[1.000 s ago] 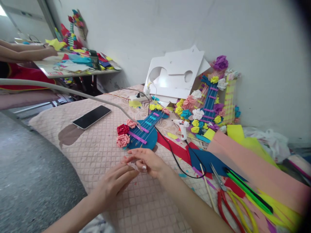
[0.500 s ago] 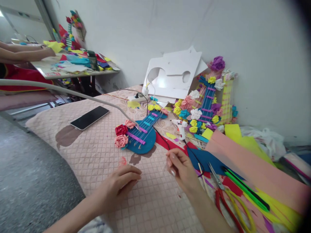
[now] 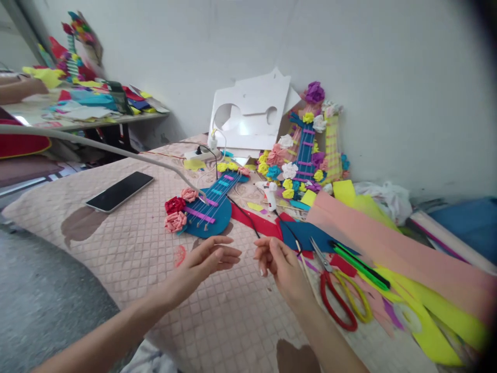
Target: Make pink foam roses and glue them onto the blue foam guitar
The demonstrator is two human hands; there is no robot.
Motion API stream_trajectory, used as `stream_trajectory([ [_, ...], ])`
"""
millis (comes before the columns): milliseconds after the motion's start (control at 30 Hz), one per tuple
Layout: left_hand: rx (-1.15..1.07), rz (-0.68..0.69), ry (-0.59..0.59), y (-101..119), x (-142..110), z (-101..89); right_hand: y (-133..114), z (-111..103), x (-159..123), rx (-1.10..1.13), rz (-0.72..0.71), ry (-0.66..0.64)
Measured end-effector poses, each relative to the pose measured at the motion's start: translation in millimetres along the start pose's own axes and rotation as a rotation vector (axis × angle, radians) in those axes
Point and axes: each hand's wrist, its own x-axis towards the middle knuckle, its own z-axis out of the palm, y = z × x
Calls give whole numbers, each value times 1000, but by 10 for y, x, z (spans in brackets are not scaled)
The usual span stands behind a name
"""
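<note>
My left hand [image 3: 212, 257] is held over the quilted cloth with its fingers stretched out, holding nothing. To its right, my right hand [image 3: 278, 264] hovers with loosely bent, parted fingers and nothing visible in them. Just beyond both lies a small blue craft guitar [image 3: 221, 215] with purple and light-blue strips, strings, and red, pink and yellow paper flowers. A white hot glue gun [image 3: 268, 195] rests behind my right hand, its black cord trailing towards me. Scissors [image 3: 330, 282] with red and yellow handles and a green utility knife [image 3: 361, 266] lie right of that hand.
A phone [image 3: 120, 191] lies at left under a grey curved rod [image 3: 135, 155]. White cut-out boards [image 3: 248, 111] and a flowered guitar [image 3: 306, 150] lean on the wall beside a power strip [image 3: 200, 154]. Pink paper [image 3: 388, 243] covers the right side. Another person's arm [image 3: 23, 89] reaches over a far table.
My left hand has lifted and straightened its fingers, moving towards the right hand. My right hand's fingers have loosened. The view has swung to the right.
</note>
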Motion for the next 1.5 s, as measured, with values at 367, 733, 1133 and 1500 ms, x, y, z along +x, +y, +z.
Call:
stream_trajectory([
  [367, -6, -35, -55, 49, 415, 373, -93, -100, -248, -2, -69, 45],
  [733, 47, -77, -69, -1, 757, 791, -150, -204, -385, -28, -138, -46],
  [1133, -206, -229, -63, -122, 812, 661, -130, -600, -370, -757, -573, 601],
  [1500, -148, -166, 32, -23, 845, 610, -182, -655, -402, -781, -485, 550],
])
